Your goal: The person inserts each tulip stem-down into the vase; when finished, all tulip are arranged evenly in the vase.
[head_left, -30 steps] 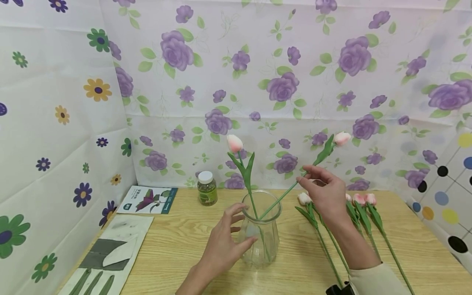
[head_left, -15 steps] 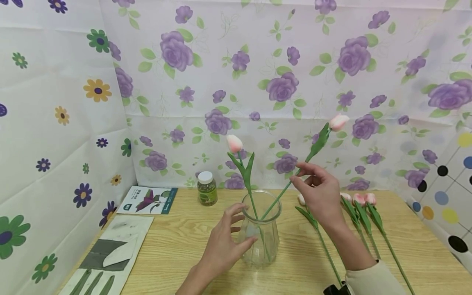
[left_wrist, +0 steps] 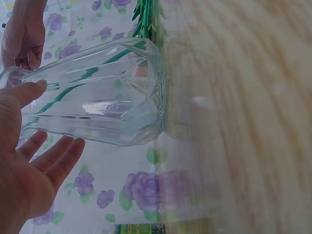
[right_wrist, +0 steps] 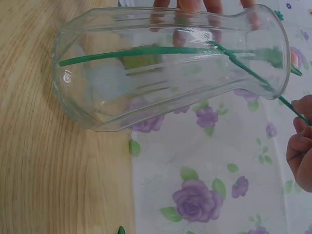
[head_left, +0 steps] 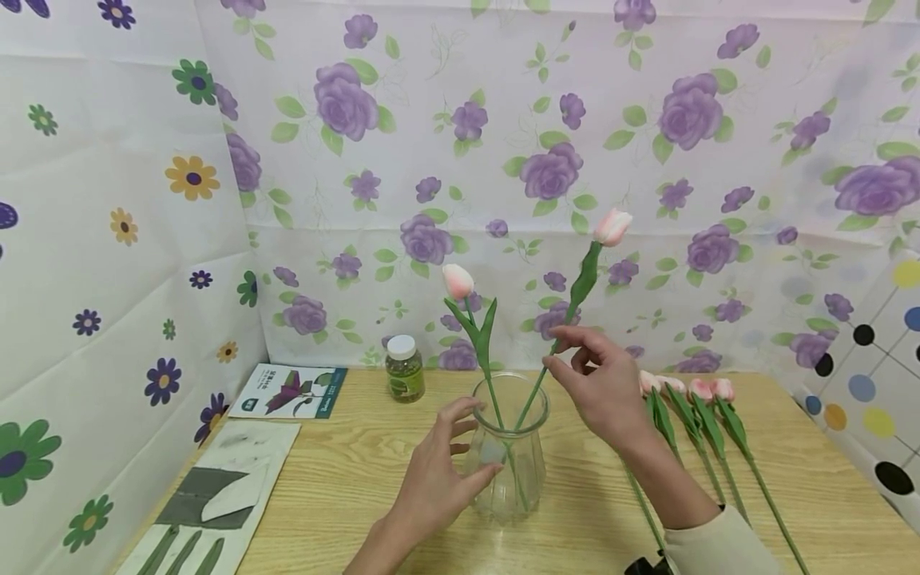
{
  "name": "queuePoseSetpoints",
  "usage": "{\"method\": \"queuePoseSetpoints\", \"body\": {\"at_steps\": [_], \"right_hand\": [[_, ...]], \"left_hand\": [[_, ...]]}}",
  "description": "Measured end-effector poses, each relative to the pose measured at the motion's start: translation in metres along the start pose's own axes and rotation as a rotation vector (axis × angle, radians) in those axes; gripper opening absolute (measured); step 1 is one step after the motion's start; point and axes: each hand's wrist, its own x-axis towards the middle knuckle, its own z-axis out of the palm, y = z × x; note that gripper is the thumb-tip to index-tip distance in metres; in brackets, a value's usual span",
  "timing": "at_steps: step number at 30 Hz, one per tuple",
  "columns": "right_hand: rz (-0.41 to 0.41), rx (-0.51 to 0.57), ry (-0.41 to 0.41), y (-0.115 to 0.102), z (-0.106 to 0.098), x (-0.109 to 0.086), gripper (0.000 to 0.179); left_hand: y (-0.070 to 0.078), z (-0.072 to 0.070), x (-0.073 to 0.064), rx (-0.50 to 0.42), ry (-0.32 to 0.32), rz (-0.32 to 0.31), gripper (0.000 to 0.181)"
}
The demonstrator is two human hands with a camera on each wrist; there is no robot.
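Observation:
A clear glass vase (head_left: 533,475) stands upright on the wooden table. My left hand (head_left: 434,475) holds it from the left, thumb in front and fingers around the far side. In the left wrist view, the thumb lies against the glass below the neck. One pale pink tulip (head_left: 458,281) stands in the vase, leaning left. My right hand (head_left: 604,391) pinches the stem of a second pink tulip (head_left: 612,228) between thumb and fingertips, just above the rim. That tulip leans right, and its lower stem (right_wrist: 246,68) passes through the vase mouth, as the right wrist view shows.
Several pink tulips (head_left: 711,390) lie on the table at the right, partly behind my right forearm. A white-capped jar (head_left: 405,371) stands back left, near a printed card (head_left: 287,391). A grey-and-white packet (head_left: 216,487) lies at the left edge. Floral cloth (head_left: 489,104) hangs behind.
My right hand has moved left toward the vase, swinging the held tulip more upright, its bloom now higher and further left. My left hand, the vase and the standing tulip have stayed put.

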Motion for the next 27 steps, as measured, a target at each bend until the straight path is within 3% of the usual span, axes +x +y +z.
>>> {"method": "queuePoseSetpoints", "body": {"at_steps": [11,20,27], "right_hand": [[-0.083,-0.097,-0.123,0.000,0.011,-0.003,0.029],[-0.058,-0.114,-0.211,-0.002,0.014,-0.005,0.027],[-0.061,-0.116,-0.220,0.000,0.016,-0.005,0.028]], "left_hand": [[-0.001,0.000,0.000,-0.002,-0.005,-0.003,0.090],[-0.002,0.001,-0.001,0.000,-0.005,0.002,0.089],[-0.001,0.000,0.000,-0.005,-0.005,-0.007,0.088]]}}
